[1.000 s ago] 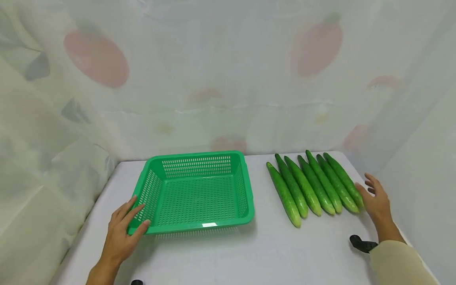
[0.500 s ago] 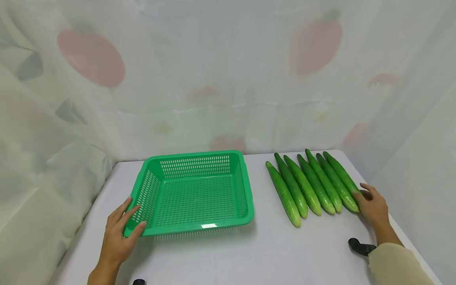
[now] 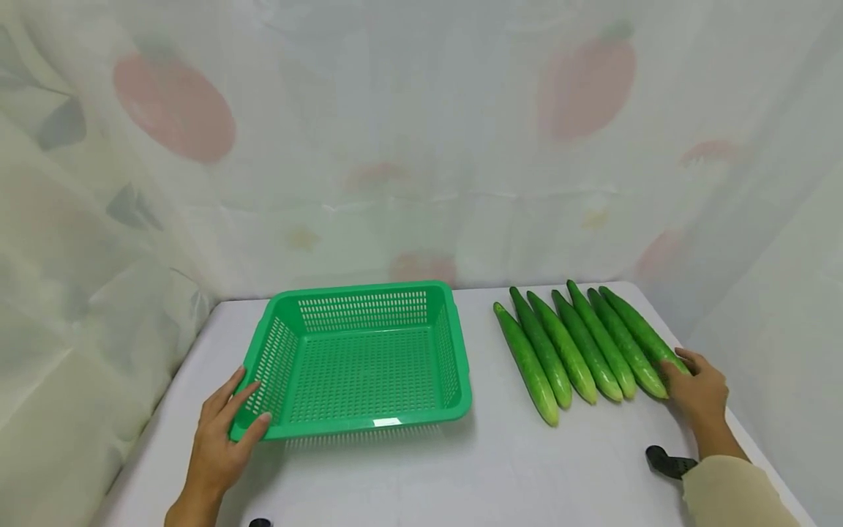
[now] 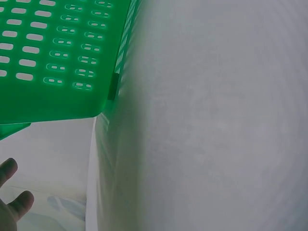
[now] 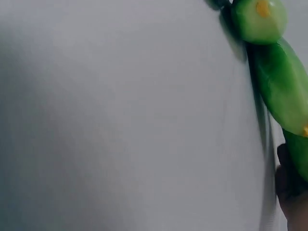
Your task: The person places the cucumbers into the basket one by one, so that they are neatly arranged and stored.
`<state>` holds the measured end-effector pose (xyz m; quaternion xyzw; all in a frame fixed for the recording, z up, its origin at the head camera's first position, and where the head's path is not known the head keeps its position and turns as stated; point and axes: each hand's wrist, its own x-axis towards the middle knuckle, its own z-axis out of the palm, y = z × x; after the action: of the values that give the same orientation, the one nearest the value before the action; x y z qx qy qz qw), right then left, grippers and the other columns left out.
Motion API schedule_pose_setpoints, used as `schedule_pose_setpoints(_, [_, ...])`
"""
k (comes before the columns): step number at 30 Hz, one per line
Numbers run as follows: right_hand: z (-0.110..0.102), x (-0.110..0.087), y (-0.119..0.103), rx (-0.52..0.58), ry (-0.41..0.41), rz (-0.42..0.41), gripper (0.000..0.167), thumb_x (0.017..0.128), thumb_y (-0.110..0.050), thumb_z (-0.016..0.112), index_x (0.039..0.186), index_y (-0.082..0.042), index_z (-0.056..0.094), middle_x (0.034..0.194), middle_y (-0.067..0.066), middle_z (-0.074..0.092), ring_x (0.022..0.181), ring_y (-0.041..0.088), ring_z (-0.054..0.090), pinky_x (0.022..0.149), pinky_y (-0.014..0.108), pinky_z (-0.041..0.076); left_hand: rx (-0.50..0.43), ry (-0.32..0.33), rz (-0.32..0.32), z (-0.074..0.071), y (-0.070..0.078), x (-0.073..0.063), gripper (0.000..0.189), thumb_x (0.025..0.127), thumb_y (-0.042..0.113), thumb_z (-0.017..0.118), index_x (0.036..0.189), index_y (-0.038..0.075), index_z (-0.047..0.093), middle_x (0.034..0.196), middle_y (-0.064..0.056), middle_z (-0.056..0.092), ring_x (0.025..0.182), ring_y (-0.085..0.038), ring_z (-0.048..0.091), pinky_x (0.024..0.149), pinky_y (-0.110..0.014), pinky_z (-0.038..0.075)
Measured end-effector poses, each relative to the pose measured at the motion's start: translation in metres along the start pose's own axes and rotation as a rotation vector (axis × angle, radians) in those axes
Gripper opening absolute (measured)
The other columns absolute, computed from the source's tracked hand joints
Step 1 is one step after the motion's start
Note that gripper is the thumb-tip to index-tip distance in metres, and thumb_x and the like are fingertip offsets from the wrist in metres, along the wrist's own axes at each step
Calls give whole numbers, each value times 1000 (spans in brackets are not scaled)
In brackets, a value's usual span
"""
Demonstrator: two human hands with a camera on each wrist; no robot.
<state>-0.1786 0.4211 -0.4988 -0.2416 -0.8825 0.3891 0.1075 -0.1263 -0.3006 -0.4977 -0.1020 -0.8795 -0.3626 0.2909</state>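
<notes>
A green plastic basket [image 3: 369, 419] with slotted walls stands on the table's left half. My left hand [image 3: 220, 432] lies at its near left corner, fingers spread and fairly straight, fingertips right at the rim. In the left wrist view two fingertips [image 4: 19, 204] show below the basket wall [image 4: 53, 103]. Several cucumbers [image 3: 560, 351] lie side by side at the right. The rightmost cucumber [image 3: 635, 322] has its pale near end in my right hand [image 3: 701, 391], thumb on one side and fingers on the other. The right wrist view shows dark, curled fingers [image 5: 284, 175] against that cucumber [image 5: 298, 151].
A white cloth covers the table [image 3: 421, 483]. Patterned curtain [image 3: 421, 146] hangs behind and along the left side, with a pale sheet [image 3: 784, 329] on the right. A black wrist-camera mount [image 3: 668, 462] sticks out beside the right sleeve [image 3: 734, 490].
My right hand has come down onto the rightmost cucumber and closed round its near end, which has swung slightly right, away from its neighbour. The left hand and basket have barely shifted.
</notes>
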Motion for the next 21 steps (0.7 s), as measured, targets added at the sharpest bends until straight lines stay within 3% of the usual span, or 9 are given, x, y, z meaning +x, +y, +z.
schedule_pose_setpoints(6, [-11,1,-1,165,57,139,64,96,-43,54,145,-5,42,148,24,34,133,40,30,106,50,25,-5,-4,-17,0,1,-1,52,78,5,75,128,1,61,148,-8,40,134,-12,29,100,-14,18])
schedule_pose_setpoints(8, [-16,0,0,329,59,199,63,95,-38,59,146,-7,42,143,19,39,119,30,47,101,39,36,-8,-7,-17,1,2,-1,53,78,5,75,129,2,61,148,-8,40,134,-12,29,100,-14,18])
schedule_pose_setpoints(11, [-26,-3,-4,637,73,241,60,90,-26,70,143,-10,48,125,6,43,90,8,60,79,20,49,-15,-13,-17,1,2,-1,54,78,5,75,129,2,61,148,-8,40,134,-14,29,99,-14,18])
schedule_pose_setpoints(13, [-33,-6,-13,827,69,223,56,83,-18,77,135,-12,58,114,-5,40,74,-1,60,67,15,49,-13,-10,-16,0,2,-2,54,78,5,75,129,2,61,148,-8,40,134,-15,30,99,-14,18])
schedule_pose_setpoints(15, [-40,-10,-25,904,60,166,53,79,-15,80,129,-13,63,114,-6,39,82,0,59,70,18,50,-11,-8,-17,0,2,-2,54,78,5,75,129,2,61,148,-8,40,134,-15,30,99,-14,18])
schedule_pose_setpoints(18, [-48,-15,-42,929,14,84,48,78,-14,81,124,-12,67,115,-5,40,95,5,51,74,20,50,-6,-7,-18,-1,2,-1,53,78,5,75,129,2,61,148,-8,40,134,-15,30,99,-14,18])
schedule_pose_setpoints(21, [-54,-19,-57,923,-45,-1,46,80,-11,79,125,-11,67,116,-4,41,96,6,50,74,21,50,-1,-14,-22,-1,2,0,53,79,7,75,130,3,60,149,-7,39,134,-15,29,99,-14,18])
